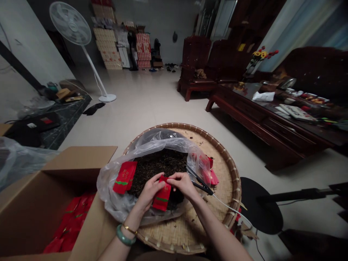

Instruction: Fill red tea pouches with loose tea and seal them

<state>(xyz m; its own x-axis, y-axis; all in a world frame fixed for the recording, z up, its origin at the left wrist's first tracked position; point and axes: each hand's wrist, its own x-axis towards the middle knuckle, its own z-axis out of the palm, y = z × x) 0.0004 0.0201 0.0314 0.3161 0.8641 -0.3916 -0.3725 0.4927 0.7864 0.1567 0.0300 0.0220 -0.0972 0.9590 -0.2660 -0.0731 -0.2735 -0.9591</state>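
Between my two hands is a small red packet [162, 197] with a green stripe, held over loose dark tea leaves [160, 161]. My left hand [149, 191] grips its left side, thumb on the front. The fingers of my right hand [181, 184] pinch its top edge. The leaves lie in an open clear plastic bag [108, 185] on a round woven bamboo tray [214, 217]. More red packets [125, 177] rest on the leaves at the left. Right of my right hand lies a black corded hand sealer [202, 185], its jaws apart.
An open cardboard box [81, 159] with several red packets [73, 221] stands at the left. More red packets [213, 177] lie on the tray's right side. A black round stand base [261, 206] is at the right, near a dark wooden table [261, 125]. A white fan [92, 69] stands behind.
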